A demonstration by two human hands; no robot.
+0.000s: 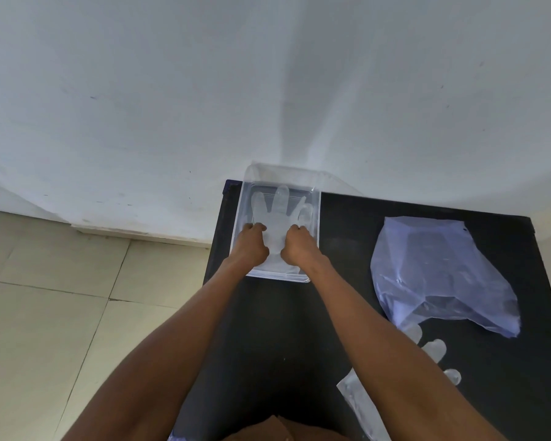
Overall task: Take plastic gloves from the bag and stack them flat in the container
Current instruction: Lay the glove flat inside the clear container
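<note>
My left hand [252,245] and my right hand [299,246] are both down inside the clear container [316,198], side by side with a narrow gap between them. On each hand the fingers are curled under and bunched together, knuckles up, pressing on the palm of the plastic glove [275,214] that lies flat in the container — whether the tips are pinching the film or only holding it down, I cannot tell. Beyond my fingertips the glove's own fingers fan out toward the far wall of the container, which sits at the far left corner of the black table [347,249], close against the white wall [172,90].

Well off to the right of my right hand lies the bluish plastic bag [439,275], crumpled and slack on the table. Nearer to me, just beside and partly under my right forearm, another glove [434,348] lies loose — a few of its fingertips show past the arm. Left of my left hand, beyond the table edge, is the tiled floor [45,313].
</note>
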